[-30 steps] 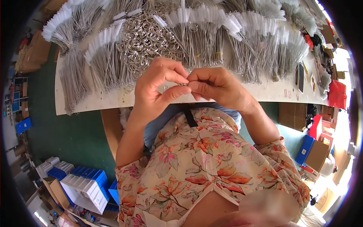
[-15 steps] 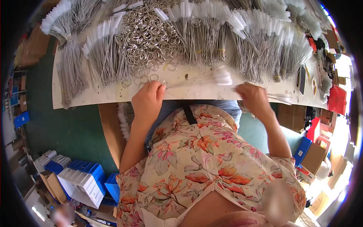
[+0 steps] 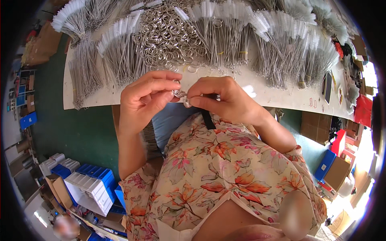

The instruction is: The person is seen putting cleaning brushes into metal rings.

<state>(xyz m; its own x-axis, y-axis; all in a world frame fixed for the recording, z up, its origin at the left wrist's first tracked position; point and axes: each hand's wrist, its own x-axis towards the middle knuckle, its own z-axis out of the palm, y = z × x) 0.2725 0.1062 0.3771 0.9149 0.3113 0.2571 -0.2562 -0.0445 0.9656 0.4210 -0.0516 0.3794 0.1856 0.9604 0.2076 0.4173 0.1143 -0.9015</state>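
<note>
My two hands meet at the front edge of the table, fingertips almost touching. The fingers of my left hand point(image 3: 146, 98) pinch a shiny metal ring point(image 3: 177, 93). My right hand point(image 3: 225, 96), palm down, has its thumb and fingers closed on the looped wire ends point(image 3: 187, 103) of thin wire-handled brushes, right against the ring. White bristles point(image 3: 249, 90) show beyond my right hand; it covers most of the wires. Whether the loops are threaded on the ring I cannot tell.
Behind my hands lies a heap of metal rings point(image 3: 169, 36), flanked by bundles of wire brushes point(image 3: 225, 36) with white bristles. A dark phone-like slab point(image 3: 327, 87) lies at the right of the white table point(image 3: 281, 97). White and blue bins point(image 3: 90, 188) stand at lower left.
My right hand has moved left to meet my left hand at the ring. The wires that stuck out to the right of it no longer show there. The whole view has shifted slightly.
</note>
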